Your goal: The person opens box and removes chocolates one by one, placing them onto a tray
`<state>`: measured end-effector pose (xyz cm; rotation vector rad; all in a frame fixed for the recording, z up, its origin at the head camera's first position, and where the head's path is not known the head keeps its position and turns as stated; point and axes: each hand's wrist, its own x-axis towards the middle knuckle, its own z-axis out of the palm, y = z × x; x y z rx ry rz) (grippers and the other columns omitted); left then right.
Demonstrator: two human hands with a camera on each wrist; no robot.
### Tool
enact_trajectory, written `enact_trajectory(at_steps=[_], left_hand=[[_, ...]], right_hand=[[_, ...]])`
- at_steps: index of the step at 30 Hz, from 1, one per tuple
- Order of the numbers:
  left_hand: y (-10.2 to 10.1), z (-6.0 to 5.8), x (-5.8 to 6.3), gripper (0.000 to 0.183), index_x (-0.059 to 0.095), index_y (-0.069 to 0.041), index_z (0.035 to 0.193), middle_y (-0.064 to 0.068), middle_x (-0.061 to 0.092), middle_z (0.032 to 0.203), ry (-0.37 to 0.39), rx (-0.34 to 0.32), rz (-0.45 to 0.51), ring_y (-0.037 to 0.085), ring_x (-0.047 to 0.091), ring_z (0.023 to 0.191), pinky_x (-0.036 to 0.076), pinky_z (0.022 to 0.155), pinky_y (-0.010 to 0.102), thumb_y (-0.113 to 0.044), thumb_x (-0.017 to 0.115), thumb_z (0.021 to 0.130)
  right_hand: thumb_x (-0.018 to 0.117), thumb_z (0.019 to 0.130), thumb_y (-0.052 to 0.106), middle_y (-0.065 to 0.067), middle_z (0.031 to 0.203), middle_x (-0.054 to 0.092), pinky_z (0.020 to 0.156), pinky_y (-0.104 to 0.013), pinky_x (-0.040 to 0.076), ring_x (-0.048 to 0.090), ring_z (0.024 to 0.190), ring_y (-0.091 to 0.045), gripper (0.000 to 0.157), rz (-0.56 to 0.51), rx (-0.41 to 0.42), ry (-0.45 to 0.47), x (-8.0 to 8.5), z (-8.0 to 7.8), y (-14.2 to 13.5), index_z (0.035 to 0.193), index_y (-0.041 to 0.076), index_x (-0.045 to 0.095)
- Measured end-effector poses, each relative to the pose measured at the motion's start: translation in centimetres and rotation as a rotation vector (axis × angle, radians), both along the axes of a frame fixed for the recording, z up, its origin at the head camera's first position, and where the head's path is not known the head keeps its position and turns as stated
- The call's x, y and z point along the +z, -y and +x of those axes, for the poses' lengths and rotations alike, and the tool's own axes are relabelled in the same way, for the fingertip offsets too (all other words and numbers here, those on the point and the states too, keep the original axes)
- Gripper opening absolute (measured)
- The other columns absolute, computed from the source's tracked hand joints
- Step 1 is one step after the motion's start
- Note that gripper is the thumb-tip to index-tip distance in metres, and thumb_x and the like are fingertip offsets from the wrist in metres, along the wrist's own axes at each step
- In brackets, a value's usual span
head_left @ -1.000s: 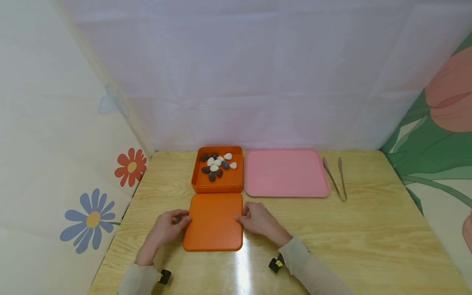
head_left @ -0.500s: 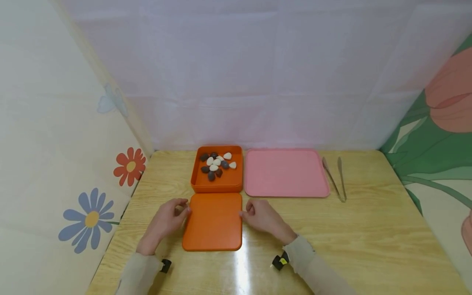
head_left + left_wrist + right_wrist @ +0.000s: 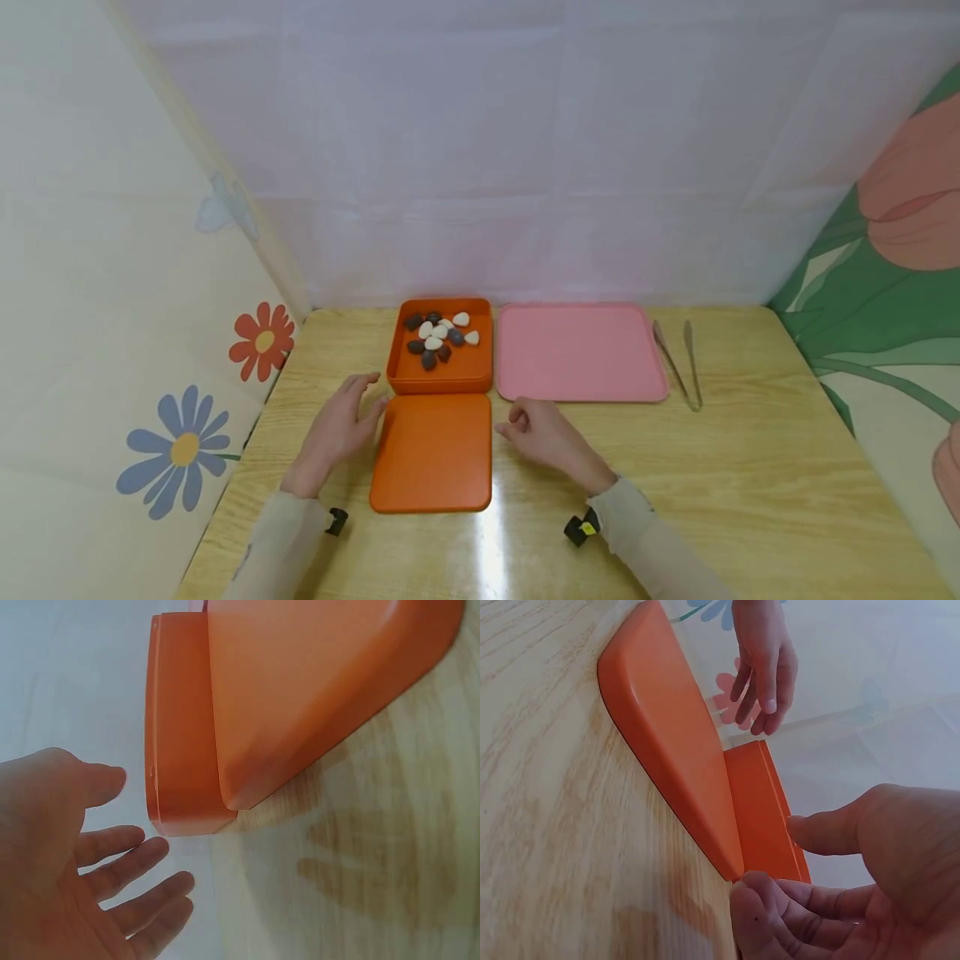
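One tray (image 3: pixel 581 352), two o'clock from the lid (image 3: pixel 431 458); wooden table (image 3: pixel 765 492), pale cloth (image 3: pixel 525 167); left hand (image 3: pixel 335 433) spread, right hand (image 3: pixel 550 437) half-curled, both empty.

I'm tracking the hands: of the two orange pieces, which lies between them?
The flat orange lid, between left hand and right hand; the open orange box beyond it holds dark stones and white stones.

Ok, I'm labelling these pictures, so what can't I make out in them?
Stones: wrist views, hidden by the walls of the orange box; head view, too small to tell their material.
Underside of the orange lid: all views, hidden by its top.
Sleeves: head view, cut off by the bottom edge.
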<state>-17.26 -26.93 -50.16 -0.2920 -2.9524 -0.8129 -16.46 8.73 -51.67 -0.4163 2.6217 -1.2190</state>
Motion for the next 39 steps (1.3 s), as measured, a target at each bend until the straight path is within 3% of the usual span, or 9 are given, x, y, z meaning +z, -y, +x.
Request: enact_trajectory(at_steps=[9,22,31,39], left_hand=[[0.0,-1.6,0.2,0.059,0.041,0.003,0.160,0.024,0.044,0.162,-0.094,-0.087,-0.024,0.045,0.047,0.145,0.040,0.119,0.065,-0.026,0.059,0.112],[0.4,-4.8,-0.6,0.068,0.027,0.001,0.168,0.021,0.024,0.176,-0.037,-0.181,-0.106,0.047,0.016,0.163,0.022,0.128,0.066,-0.036,0.047,0.115],[0.2,-6.0,-1.0,0.070,0.022,0.002,0.169,0.020,0.019,0.178,-0.003,-0.228,-0.169,0.047,0.018,0.163,0.022,0.130,0.062,-0.037,0.044,0.116],[0.3,-6.3,-1.2,0.070,0.019,0.002,0.169,0.019,0.013,0.179,0.032,-0.251,-0.251,0.043,0.013,0.165,0.019,0.131,0.063,-0.038,0.042,0.117]], right_hand=[[0.074,0.103,0.035,-0.001,0.095,0.070,0.070,-0.033,0.055,0.061,0.077,-0.015,0.023,0.002,-0.039,0.011,0.9,-0.2,-1.4,0.106,0.012,0.073],[0.074,0.103,0.030,-0.001,0.090,0.072,0.066,-0.030,0.058,0.066,0.074,-0.014,0.020,-0.023,-0.071,-0.034,1.5,-1.5,-4.4,0.102,0.010,0.073],[0.073,0.103,0.025,-0.006,0.091,0.073,0.073,-0.035,0.059,0.066,0.079,-0.016,0.019,0.024,-0.087,-0.140,1.8,-2.7,-7.3,0.103,0.006,0.073],[0.072,0.104,0.024,-0.008,0.091,0.073,0.069,-0.032,0.057,0.065,0.078,-0.017,0.020,0.028,-0.124,-0.190,2.1,-3.0,-9.7,0.102,0.003,0.073]])
